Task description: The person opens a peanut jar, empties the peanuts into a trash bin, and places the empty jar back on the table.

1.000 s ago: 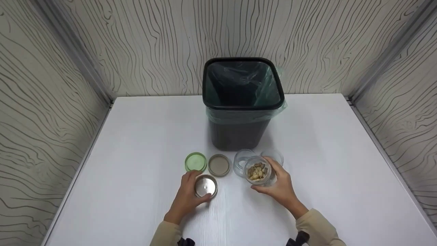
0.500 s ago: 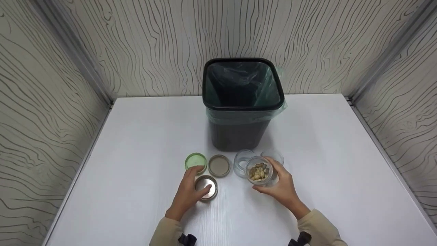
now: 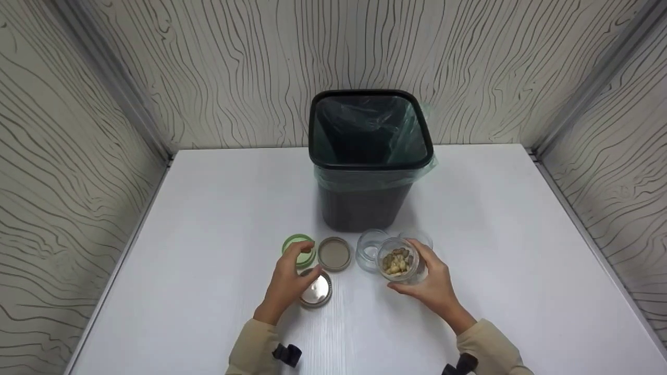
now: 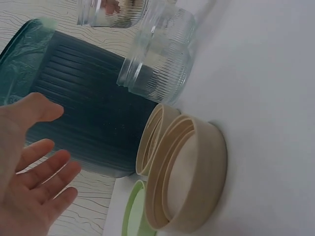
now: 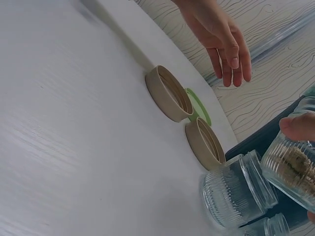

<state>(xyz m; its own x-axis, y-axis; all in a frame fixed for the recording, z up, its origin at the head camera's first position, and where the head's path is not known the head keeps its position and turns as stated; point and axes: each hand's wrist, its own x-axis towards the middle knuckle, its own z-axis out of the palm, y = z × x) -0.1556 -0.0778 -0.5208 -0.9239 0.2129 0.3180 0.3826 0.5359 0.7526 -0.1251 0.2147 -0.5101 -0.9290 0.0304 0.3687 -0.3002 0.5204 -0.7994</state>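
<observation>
My right hand [image 3: 435, 289] grips a ribbed clear glass jar [image 3: 397, 263] holding pale brown pieces that look like peanuts. The jar is tilted and lifted off the table. In the right wrist view, only the thumb and part of a finger show on this jar [image 5: 291, 169]. My left hand [image 3: 286, 284] hovers with loosely bent fingers and nothing in them. Below it lies a beige lid [image 3: 319, 292] with a shiny inside, upturned. Beyond are a green lid [image 3: 299, 262], partly hidden by the fingers, and a second beige lid [image 3: 334, 254].
Two more glass jars stand behind the held one: one jar [image 3: 367, 252] to the left, and another jar [image 3: 421, 238] partly hidden by the right hand. A dark bin [image 3: 365, 205] with a green liner stands behind them on the white table [image 3: 208, 250]. Patterned walls enclose the table.
My left hand has come off the near beige lid and risen above it, while that lid stays put. My right hand, with the jar, has shifted slightly to the right.
</observation>
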